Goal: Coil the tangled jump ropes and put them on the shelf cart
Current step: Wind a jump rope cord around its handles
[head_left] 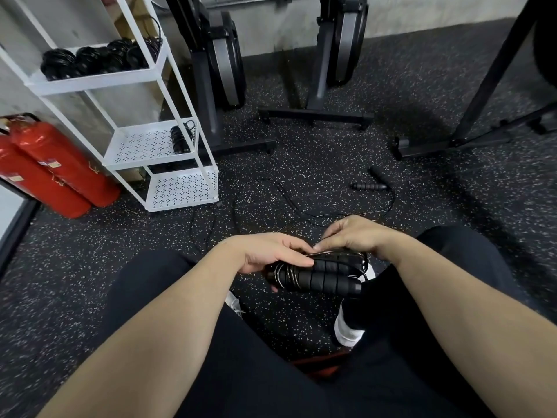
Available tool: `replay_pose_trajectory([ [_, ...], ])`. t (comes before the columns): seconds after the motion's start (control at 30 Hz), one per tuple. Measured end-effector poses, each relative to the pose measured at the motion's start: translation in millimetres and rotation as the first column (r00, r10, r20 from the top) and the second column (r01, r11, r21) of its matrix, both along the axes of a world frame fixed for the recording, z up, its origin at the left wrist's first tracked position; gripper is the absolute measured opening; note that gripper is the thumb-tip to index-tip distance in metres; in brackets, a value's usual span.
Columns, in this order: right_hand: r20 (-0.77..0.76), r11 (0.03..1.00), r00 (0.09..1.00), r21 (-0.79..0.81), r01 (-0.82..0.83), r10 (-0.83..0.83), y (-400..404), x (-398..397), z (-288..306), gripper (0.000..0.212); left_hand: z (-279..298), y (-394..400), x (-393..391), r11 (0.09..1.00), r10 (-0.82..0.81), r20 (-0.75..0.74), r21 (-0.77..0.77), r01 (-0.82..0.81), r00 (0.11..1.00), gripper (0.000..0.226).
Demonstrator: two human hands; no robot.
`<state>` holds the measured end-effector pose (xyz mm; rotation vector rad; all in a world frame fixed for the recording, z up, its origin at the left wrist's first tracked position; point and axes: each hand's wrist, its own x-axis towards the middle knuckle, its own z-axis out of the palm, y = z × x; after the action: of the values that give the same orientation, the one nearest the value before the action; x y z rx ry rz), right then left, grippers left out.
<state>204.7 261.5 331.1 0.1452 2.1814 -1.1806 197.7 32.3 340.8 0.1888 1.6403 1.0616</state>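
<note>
A black jump rope (319,276) with two ribbed foam handles lies side by side between my hands, its thin cord wound around the handles. My left hand (271,254) grips the handles' left end. My right hand (352,233) pinches the cord just above the handles. Another jump rope (369,186) lies loose on the floor ahead, cord trailing left in loops. The white shelf cart (156,137) stands at the left; its top tier holds several coiled ropes (99,57), its middle tier one coiled rope (180,138).
Two red fire extinguishers (51,167) lie on the floor left of the cart. Black exercise machines (223,64) stand on floor bars behind the cart and at centre back. A slanted black frame (488,86) is at the right. My knees flank the hands.
</note>
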Motion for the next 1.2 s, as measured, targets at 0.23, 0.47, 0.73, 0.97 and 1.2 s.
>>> replay_pose_trajectory([
  [0.23,-0.069,0.990,0.988,-0.039,0.135,-0.138,-7,0,-1,0.026,1,8,2,0.995,-0.059,-0.185,-0.094,0.042,0.981,0.045],
  [0.47,-0.170,0.996,0.982,0.021,0.088,-0.083,-12,0,-7,0.023,-2,12,-1,0.986,-0.078,-0.256,-0.166,0.036,0.964,0.085],
  [0.73,-0.294,0.997,0.954,0.065,-0.042,0.060,-22,5,-4,0.015,-24,11,-4,0.952,-0.136,-0.503,-0.306,-0.028,0.854,0.037],
  [0.97,-0.203,0.995,0.979,-0.096,-0.001,-0.018,-28,4,-14,0.015,-36,17,-3,0.914,-0.036,-0.666,-0.324,-0.245,0.745,0.038],
  [1.2,0.036,0.994,0.999,-0.108,-0.015,0.019,-25,4,-13,0.027,-41,21,-4,0.897,0.096,-0.731,-0.230,-0.377,0.675,0.048],
])
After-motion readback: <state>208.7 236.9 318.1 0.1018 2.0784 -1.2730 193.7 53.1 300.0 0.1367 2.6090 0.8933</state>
